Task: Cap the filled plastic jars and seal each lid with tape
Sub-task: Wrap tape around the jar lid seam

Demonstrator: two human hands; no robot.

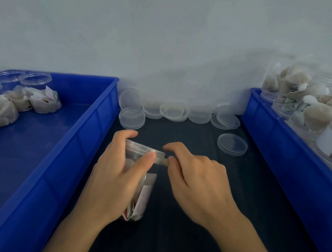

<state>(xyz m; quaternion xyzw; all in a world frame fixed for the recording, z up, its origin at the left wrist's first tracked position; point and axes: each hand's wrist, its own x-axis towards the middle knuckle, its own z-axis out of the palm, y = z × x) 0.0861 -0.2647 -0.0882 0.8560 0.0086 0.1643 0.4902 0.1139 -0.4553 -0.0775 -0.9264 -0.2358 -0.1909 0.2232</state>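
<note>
**Q:** State the position of the work item.

**A:** The filled plastic jar (143,187) is at lower centre of the frame, over the dark table surface (181,221), tilted with its capped end pointing toward the top of the frame. Its clear lid (144,147) is on. Paper-wrapped sachets show through the jar wall.

**Q:** Report the condition of each grip.

**A:** My left hand (114,173) is wrapped round the jar body, fingers curled over the far side, thumb (146,161) lying along the lid edge. My right hand (198,181) pinches the free end of a strip of clear tape (160,160) between thumb and forefinger, just right of the lid. The strip runs from that pinch onto the lid's rim, under my left thumb. How much of the rim is already covered, I cannot tell.

**Q:** List surrounding stock.

**A:** Spare clear lids (175,112) lie in short stacks along the wall at centre frame; one separate stack (232,144) lies right of centre. A blue bin (58,155) fills the left of the frame and holds open jars of sachets (19,98) in its upper-left corner. A second blue bin (282,151) at the right edge holds more filled jars (308,104).
</note>
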